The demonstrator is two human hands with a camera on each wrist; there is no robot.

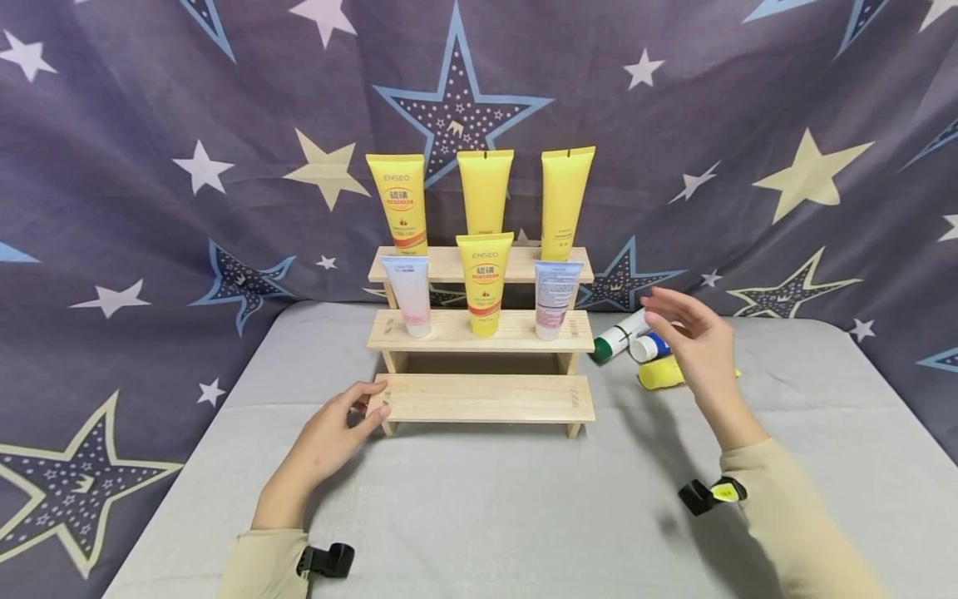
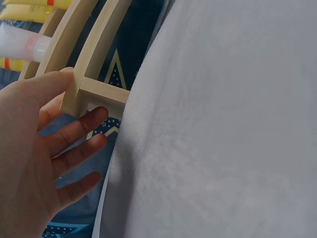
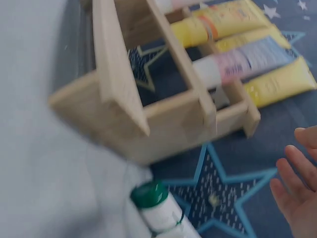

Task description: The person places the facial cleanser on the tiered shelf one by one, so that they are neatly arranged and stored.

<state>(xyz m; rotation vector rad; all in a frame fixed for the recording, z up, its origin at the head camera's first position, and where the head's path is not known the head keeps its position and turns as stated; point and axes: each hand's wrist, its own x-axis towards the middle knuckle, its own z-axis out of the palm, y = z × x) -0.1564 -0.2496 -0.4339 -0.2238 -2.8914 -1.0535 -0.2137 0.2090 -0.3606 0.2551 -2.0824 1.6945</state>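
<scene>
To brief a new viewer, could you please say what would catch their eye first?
Likely first, the three yellow tubes standing on the top tier of the rack, with a fourth between two pale tubes one tier below. Next, the big stars on the cloth behind, then the loose tubes lying right of the rack.

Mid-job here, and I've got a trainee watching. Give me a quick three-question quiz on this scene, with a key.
1. How many tubes stand on the middle step of the wooden stand?
2. True or false: the right hand grips the green-capped tube.
3. Which step does the left hand touch: (a) top, (b) middle, (c) bottom?

Key
1. Three; the one in the center is yellow.
2. False. The right hand holds nothing; the green-capped tube lies beside the stand.
3. c. It touches the bottom step, at the left end in the head view.
</scene>
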